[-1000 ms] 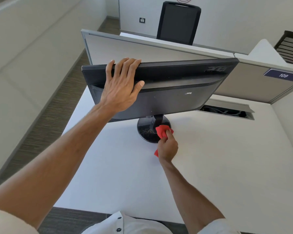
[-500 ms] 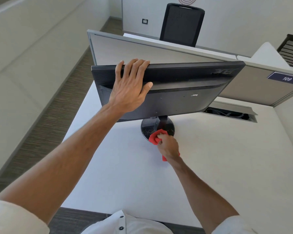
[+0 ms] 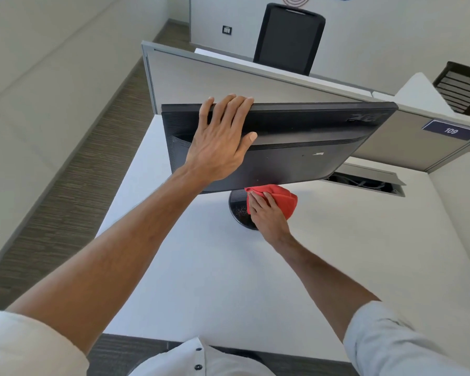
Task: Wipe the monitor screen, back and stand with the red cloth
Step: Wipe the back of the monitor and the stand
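The monitor is seen from behind, tilted forward on a white desk, with its black back turned toward the camera. Its top edge is gripped by the left hand: the fingers are hooked over the edge and the thumb is spread flat against the back panel. Below the monitor's lower edge, the red cloth is held bunched in the right hand and pressed onto the round black stand base – the fingers are curved over the cloth, and the thumb cannot be seen. The cloth covers the right part of the base, where the neck of the stand is hidden; specks show on the bare left part. Behind the monitor a grey partition is set along the desk, and a cable opening lies at its foot to the right. A dark label reading 109 is fixed to the partition – beyond it a black chair stands against the wall.
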A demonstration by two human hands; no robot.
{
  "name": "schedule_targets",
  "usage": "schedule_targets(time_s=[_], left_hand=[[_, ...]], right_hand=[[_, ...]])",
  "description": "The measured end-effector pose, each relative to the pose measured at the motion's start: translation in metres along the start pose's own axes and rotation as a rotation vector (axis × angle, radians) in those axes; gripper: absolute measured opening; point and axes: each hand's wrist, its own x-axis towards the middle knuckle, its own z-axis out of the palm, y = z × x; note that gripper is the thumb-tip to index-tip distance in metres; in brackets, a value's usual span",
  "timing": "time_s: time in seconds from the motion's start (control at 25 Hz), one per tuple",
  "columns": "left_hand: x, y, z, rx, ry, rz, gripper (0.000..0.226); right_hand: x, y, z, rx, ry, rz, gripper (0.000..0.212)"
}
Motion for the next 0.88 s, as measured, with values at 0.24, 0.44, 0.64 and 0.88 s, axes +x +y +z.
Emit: schedule_targets(time_s=[0.24, 0.44, 0.64, 0.88], left_hand=[[0.001, -0.001, -0.005, -0.012, -0.027, 0.008, 0.066], [-0.002, -0.004, -0.009, -0.020, -0.047, 0.031, 0.068], [0.001, 0.001, -0.008, -0.031, -0.055, 0.013, 0.068], [0.003, 0.005, -0.003, -0.025, -0.054, -0.015, 0.069]], right_hand=[[0.018, -0.032, -0.036, -0.024, -0.190, 0.098, 0.049], [0.009, -0.052, -0.020, 0.191, -0.244, 0.134, 0.039], [-0.021, -0.045, -0.010, 0.504, 0.051, 0.226, 0.035], [-0.015, -0.025, -0.003, 0.326, 0.321, 0.153, 0.057]])
